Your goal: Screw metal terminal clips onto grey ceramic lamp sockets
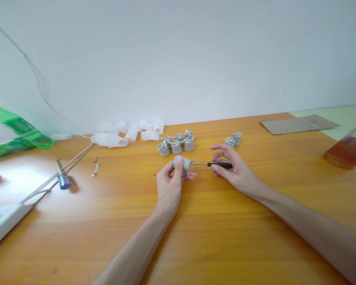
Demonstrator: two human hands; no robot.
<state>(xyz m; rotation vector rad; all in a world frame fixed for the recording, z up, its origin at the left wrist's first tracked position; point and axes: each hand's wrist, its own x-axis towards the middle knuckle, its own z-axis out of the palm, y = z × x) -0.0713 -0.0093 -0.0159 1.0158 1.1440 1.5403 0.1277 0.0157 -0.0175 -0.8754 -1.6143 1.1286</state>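
Observation:
My left hand is closed around a pale grey lamp socket, which lies on its side with metal tabs sticking out at its right end. Between the thumb and fingers of my right hand is a black-handled screwdriver. Its thin shaft points left and reaches the socket's right end; the exact contact of the tip is too small to make out. Behind my left hand stand several similar grey sockets in a cluster. Two more sockets stand beyond my right hand, one partly covered by its fingers.
White foam net sleeves lie along the wall. At left are a blue-ended tool, small metal pieces, a power strip with cables and a green bottle. Brown cardboard and a container of amber liquid are at right.

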